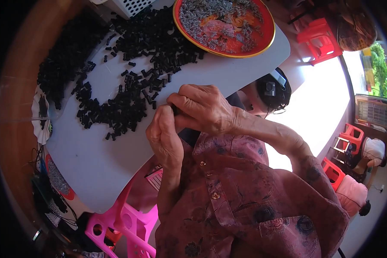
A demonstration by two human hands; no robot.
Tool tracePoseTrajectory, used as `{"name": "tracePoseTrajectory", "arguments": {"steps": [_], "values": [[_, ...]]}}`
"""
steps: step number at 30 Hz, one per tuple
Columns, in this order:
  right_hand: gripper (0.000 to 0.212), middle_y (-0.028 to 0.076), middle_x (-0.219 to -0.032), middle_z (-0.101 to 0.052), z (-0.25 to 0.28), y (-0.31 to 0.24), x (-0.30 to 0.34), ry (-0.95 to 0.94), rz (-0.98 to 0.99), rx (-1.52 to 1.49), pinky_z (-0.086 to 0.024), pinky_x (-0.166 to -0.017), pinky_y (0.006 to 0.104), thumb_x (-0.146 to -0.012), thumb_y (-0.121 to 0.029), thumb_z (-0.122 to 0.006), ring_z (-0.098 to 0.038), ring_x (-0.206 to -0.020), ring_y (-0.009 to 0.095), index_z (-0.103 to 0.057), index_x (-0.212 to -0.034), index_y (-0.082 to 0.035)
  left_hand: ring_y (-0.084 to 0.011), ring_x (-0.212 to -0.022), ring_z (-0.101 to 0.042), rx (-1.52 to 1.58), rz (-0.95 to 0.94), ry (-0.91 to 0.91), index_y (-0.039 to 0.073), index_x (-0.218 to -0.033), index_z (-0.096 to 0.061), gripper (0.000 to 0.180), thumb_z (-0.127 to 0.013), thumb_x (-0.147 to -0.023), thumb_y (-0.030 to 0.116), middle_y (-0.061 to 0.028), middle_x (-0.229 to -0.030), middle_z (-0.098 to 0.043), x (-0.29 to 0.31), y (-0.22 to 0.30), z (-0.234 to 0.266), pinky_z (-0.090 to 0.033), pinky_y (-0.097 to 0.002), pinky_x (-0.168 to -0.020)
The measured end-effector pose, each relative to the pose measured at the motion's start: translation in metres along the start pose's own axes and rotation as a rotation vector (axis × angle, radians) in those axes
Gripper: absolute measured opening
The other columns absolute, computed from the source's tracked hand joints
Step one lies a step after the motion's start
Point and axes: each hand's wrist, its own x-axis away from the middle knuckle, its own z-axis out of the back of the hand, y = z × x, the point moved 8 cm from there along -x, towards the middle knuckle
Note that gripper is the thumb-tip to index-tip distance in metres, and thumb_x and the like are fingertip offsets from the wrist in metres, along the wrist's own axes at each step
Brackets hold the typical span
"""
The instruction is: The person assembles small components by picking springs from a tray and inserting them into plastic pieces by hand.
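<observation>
My left hand (166, 136) and my right hand (205, 106) meet above the near edge of the pale table (103, 172). Both are closed, fingers bent and pressed together. A sliver of something dark shows between them, but the fingers hide what it is. Just beyond my hands lies a spread of small black spool-shaped plastic pieces (124, 103), heaped thicker toward the far left. At the far side, a round red tray (268, 36) with a yellow rim holds many small metal springs (193, 21).
A white perforated basket (133, 6) stands at the far edge. Close on the right is another person's head (273, 91) wearing a camera. A pink plastic stool (137, 228) is at lower left. Red stools (320, 41) and other seated people (352, 193) are farther right.
</observation>
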Motion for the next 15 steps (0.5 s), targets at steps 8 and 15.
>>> {"name": "tracePoseTrajectory", "arguments": {"steps": [8,15], "values": [[0.044,0.006,-0.075,-0.056,0.002,0.013,0.005,0.018,-0.223,-0.153,-0.045,-0.054,0.0305,-0.062,-0.004,-0.074,-0.057,-0.063,0.019,-0.062,-0.104,-0.002,-0.0096,-0.071,-0.046,0.124,0.186,0.018,-0.005,-0.091,-0.059,0.033,-0.04,-0.094,0.021,-0.0052,-0.076,-0.054,0.001,-0.005,-0.001,-0.04,-0.0233,-0.064],[0.035,0.006,-0.075,-0.057,0.021,0.016,-0.017,-0.062,-0.331,-0.272,-0.044,-0.055,0.0266,-0.071,-0.01,-0.076,-0.056,-0.061,0.014,-0.064,-0.103,0.0,-0.0144,-0.08,-0.052,0.311,0.043,0.019,-0.007,-0.093,-0.058,0.042,-0.035,-0.097,0.028,-0.0097,-0.082,-0.057,0.005,-0.007,-0.007,-0.041,-0.0253,-0.072]]}}
